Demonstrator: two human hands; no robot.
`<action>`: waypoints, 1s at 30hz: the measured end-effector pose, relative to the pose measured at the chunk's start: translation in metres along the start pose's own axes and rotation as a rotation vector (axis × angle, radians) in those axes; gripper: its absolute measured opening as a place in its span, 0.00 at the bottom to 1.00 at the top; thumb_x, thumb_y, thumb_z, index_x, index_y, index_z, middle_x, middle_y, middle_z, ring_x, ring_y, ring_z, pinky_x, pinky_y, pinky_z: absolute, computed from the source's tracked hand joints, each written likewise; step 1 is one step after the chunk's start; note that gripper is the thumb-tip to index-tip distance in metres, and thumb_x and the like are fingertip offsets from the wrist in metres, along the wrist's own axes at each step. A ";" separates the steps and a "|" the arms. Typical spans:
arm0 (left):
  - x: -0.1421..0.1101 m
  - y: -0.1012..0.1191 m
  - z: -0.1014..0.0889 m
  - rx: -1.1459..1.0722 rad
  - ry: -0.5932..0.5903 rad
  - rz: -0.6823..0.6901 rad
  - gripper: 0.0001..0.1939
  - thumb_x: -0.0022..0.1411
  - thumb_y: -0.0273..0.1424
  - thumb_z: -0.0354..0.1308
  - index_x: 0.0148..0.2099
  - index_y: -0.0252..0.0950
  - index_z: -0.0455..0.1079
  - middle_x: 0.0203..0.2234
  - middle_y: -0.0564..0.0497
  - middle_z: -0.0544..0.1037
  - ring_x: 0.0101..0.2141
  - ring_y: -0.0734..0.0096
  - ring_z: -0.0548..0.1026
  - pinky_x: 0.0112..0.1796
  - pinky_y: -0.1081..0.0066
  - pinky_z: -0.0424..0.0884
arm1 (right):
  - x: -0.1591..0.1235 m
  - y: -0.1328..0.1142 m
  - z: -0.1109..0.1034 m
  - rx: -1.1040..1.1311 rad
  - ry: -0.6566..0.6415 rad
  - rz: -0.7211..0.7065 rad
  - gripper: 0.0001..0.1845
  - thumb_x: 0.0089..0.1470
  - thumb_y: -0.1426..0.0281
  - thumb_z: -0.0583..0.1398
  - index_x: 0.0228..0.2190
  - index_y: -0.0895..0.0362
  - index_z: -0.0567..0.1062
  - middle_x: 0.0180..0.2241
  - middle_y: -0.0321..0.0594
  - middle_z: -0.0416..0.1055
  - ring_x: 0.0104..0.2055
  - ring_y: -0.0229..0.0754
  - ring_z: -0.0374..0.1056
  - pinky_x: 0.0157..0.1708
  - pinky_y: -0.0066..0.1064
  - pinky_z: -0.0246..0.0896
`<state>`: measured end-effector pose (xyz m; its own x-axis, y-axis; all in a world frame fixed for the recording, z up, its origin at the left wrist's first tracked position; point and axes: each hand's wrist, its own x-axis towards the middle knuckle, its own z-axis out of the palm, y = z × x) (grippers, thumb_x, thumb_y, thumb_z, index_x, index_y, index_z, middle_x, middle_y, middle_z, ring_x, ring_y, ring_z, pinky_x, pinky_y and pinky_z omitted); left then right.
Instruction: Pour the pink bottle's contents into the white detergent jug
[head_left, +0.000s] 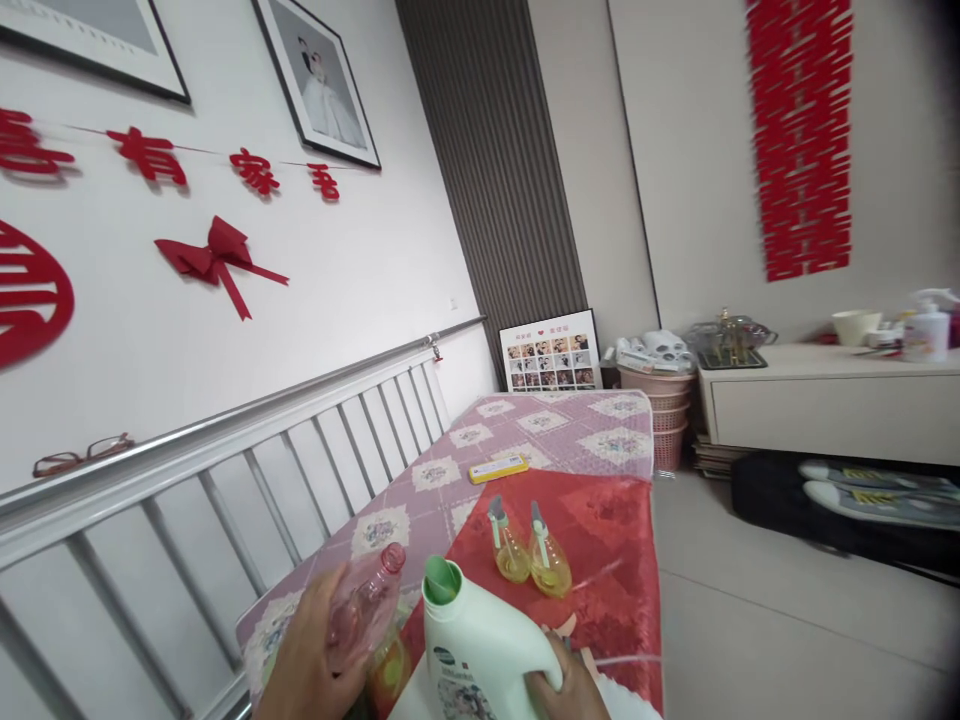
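Note:
My left hand (311,655) is wrapped round a small clear pinkish bottle (367,603), tilted with its open neck pointing up and right. My right hand (566,690) grips the side of a large white detergent jug (480,645) with a green pouring spout, held upright at the bottom edge. The bottle's neck is close to the jug's spout, a little to its left. Below the pink bottle something yellow (390,668) shows, partly hidden. Two small spray bottles of yellow liquid (531,555) stand side by side on a red cloth (600,560) just beyond the jug.
The red cloth lies on a patterned pink mattress (570,425) with a yellow flat box (499,468) on it. A metal rail (247,450) runs along the left, with glasses (82,453) on top. Pink baskets (664,410), a white cabinet (825,400) and tiled floor lie to the right.

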<state>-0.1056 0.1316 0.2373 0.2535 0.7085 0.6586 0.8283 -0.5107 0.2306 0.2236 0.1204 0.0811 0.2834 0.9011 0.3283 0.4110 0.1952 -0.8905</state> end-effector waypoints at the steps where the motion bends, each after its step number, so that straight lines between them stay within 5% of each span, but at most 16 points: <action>1: 0.005 -0.002 -0.002 0.043 -0.011 0.043 0.37 0.57 0.34 0.59 0.67 0.41 0.52 0.59 0.39 0.71 0.58 0.51 0.73 0.54 0.50 0.76 | 0.000 0.002 0.001 0.001 -0.006 -0.001 0.20 0.42 0.66 0.57 0.34 0.56 0.83 0.36 0.44 0.85 0.42 0.53 0.80 0.43 0.35 0.73; 7: 0.023 0.000 -0.009 0.254 0.008 0.181 0.36 0.54 0.31 0.58 0.65 0.42 0.53 0.53 0.39 0.77 0.50 0.51 0.79 0.43 0.53 0.82 | 0.001 0.010 0.002 -0.014 -0.038 0.007 0.20 0.43 0.67 0.56 0.35 0.58 0.84 0.39 0.47 0.85 0.44 0.53 0.80 0.42 0.32 0.73; 17: 0.029 -0.003 -0.008 0.318 -0.180 0.117 0.38 0.54 0.29 0.57 0.67 0.45 0.54 0.61 0.43 0.71 0.59 0.55 0.72 0.52 0.53 0.76 | 0.001 0.012 0.003 -0.006 -0.057 0.023 0.21 0.43 0.67 0.57 0.36 0.58 0.84 0.40 0.46 0.85 0.45 0.54 0.80 0.42 0.33 0.73; 30: 0.035 0.008 -0.013 0.390 -0.182 0.108 0.34 0.56 0.28 0.54 0.66 0.45 0.56 0.60 0.42 0.71 0.59 0.53 0.71 0.56 0.47 0.70 | -0.001 0.009 0.003 0.032 -0.030 0.012 0.18 0.44 0.65 0.57 0.33 0.57 0.83 0.35 0.44 0.85 0.41 0.53 0.80 0.40 0.33 0.73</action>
<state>-0.0965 0.1455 0.2719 0.4039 0.7531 0.5194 0.9099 -0.3892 -0.1433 0.2244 0.1227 0.0722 0.2616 0.9145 0.3087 0.3797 0.1965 -0.9040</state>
